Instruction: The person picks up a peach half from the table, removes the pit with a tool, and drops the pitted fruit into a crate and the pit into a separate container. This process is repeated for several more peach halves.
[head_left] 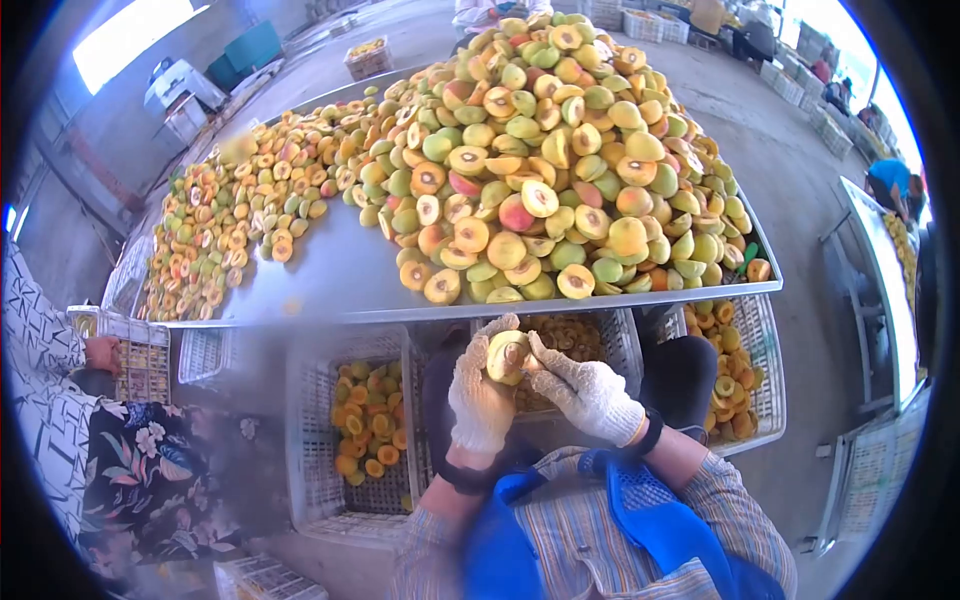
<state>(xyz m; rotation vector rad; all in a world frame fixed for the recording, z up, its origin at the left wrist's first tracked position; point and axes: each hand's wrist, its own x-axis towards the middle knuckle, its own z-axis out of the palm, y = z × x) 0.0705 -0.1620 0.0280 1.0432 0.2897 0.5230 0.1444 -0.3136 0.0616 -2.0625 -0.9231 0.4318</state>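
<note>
White knit gloves cover both hands. The left hand (478, 395) is closed around a cut fruit (506, 357), holding it up just past the near edge of the shiny metal table (330, 250). The right hand (590, 398) has bent fingers and touches the side of the fruit; I cannot tell if it grips it too. Below them is a middle crate (627, 350) with small brown bits. The left crate (306, 450) and the right crate (768, 370) hold orange and yellow fruit halves. On the table sits a big pile of fruit (560, 170), green, yellow and red, with a lower spread of fruit (230, 210) to its left
</note>
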